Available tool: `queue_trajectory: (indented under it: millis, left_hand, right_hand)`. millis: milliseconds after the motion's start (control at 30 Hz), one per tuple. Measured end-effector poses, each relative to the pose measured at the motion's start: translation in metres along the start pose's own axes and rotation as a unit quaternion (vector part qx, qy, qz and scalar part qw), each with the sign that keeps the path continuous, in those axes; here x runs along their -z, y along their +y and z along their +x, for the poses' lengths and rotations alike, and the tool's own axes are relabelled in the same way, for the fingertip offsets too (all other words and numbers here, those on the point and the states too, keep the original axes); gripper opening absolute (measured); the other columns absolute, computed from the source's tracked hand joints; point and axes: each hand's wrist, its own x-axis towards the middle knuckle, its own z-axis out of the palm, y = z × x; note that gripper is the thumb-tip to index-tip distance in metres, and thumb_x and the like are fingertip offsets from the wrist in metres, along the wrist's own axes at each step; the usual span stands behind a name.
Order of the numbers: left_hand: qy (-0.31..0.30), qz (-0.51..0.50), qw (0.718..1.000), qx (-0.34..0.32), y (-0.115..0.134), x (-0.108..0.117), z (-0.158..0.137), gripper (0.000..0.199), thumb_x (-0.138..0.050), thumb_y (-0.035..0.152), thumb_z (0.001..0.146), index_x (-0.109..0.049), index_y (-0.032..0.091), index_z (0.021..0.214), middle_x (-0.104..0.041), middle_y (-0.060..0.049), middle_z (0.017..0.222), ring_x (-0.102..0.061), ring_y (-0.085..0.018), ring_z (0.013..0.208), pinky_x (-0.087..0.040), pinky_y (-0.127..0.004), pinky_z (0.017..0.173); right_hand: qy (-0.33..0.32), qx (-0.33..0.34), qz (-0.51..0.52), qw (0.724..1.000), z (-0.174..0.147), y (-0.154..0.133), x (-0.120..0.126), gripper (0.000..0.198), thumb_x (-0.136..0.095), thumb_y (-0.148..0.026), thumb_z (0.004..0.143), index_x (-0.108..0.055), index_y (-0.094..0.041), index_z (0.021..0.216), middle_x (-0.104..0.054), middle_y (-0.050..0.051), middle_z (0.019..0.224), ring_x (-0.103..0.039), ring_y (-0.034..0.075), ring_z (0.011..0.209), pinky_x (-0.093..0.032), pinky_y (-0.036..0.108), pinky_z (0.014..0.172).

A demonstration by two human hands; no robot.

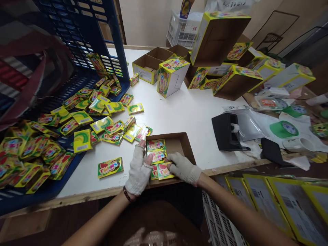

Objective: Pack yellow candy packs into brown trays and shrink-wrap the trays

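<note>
An open brown cardboard box (pixel 183 145) lies at the table's front edge. Inside its left half are several small flat yellow-green packets (pixel 156 145) with pink lettering. My left hand (pixel 138 171), in a white fingerless glove, is at the box's left wall, thumb over the inside and the other fingers along the outside. My right hand (pixel 184 167), gloved alike, reaches in from the right with bent fingers closed at the edge of a front packet (pixel 164 171). Its fingertips are partly hidden. A single packet (pixel 110 167) lies flat on the table, left of my left hand.
A tipped blue plastic crate (pixel 123 51) spills many packets (pixel 83 117) onto the white table (pixel 153 109). Display cartons (pixel 173 77) stand along the back. A black tape dispenser (pixel 224 131) is at right, with green tape rolls (pixel 284 129) beyond it. Yellow-edged cartons (pixel 258 191) stand below the edge.
</note>
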Motion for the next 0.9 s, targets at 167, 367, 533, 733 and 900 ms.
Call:
queue_trajectory:
  millis: [167, 367, 533, 733, 900]
  left_hand:
    - [-0.024, 0.052, 0.992, 0.110, -0.006, -0.022, -0.021, 0.052, -0.028, 0.037, 0.100, -0.025, 0.025, 0.150, -0.041, -0.007, 0.152, -0.039, -0.019, 0.140, -0.042, -0.036, 0.110]
    - [-0.047, 0.020, 0.986, 0.157, -0.011, -0.024, -0.017, 0.053, -0.029, 0.037, 0.100, -0.025, 0.023, 0.151, -0.045, -0.008, 0.150, -0.050, -0.021, 0.131, -0.052, -0.035, 0.100]
    - [-0.059, -0.032, 0.984, 0.164, -0.007, -0.025, -0.017, 0.057, -0.031, 0.040, 0.098, -0.024, 0.020, 0.151, -0.042, -0.011, 0.151, -0.054, -0.021, 0.127, -0.054, -0.034, 0.096]
    - [-0.064, 0.080, 0.995, 0.016, -0.019, 0.010, -0.012, 0.054, -0.035, 0.040, 0.095, -0.040, 0.015, 0.143, -0.045, -0.013, 0.149, -0.044, -0.021, 0.137, -0.041, -0.036, 0.111]
    - [-0.076, 0.344, 0.933, -0.069, -0.059, 0.098, -0.006, 0.054, -0.065, 0.026, 0.074, -0.055, 0.017, 0.126, -0.056, -0.016, 0.135, -0.047, -0.033, 0.130, -0.039, -0.052, 0.110]
  right_hand:
    - [-0.054, -0.073, -0.098, 0.991, -0.002, -0.009, -0.006, 0.021, -0.048, -0.024, 0.088, -0.057, -0.017, 0.107, -0.064, 0.011, 0.094, -0.061, 0.022, 0.082, -0.040, 0.028, 0.067]
    - [-0.074, -0.042, -0.084, 0.993, 0.007, -0.018, -0.015, 0.028, -0.050, -0.010, 0.083, -0.054, -0.016, 0.110, -0.067, 0.012, 0.096, -0.062, 0.019, 0.079, -0.040, 0.026, 0.066]
    - [-0.041, -0.051, -0.027, 0.997, 0.014, -0.015, -0.012, 0.030, -0.048, -0.014, 0.084, -0.051, -0.017, 0.113, -0.068, 0.011, 0.095, -0.063, 0.020, 0.079, -0.043, 0.027, 0.068]
    - [-0.055, -0.019, 0.038, 0.998, 0.012, -0.002, -0.015, 0.042, -0.051, -0.015, 0.081, -0.049, -0.018, 0.123, -0.068, 0.013, 0.109, -0.065, 0.022, 0.092, -0.047, 0.031, 0.079]
    - [0.021, -0.011, 0.089, 0.996, 0.035, 0.004, -0.009, 0.041, -0.049, -0.023, 0.086, -0.048, -0.018, 0.126, -0.065, 0.013, 0.121, -0.061, 0.024, 0.109, -0.046, 0.033, 0.090]
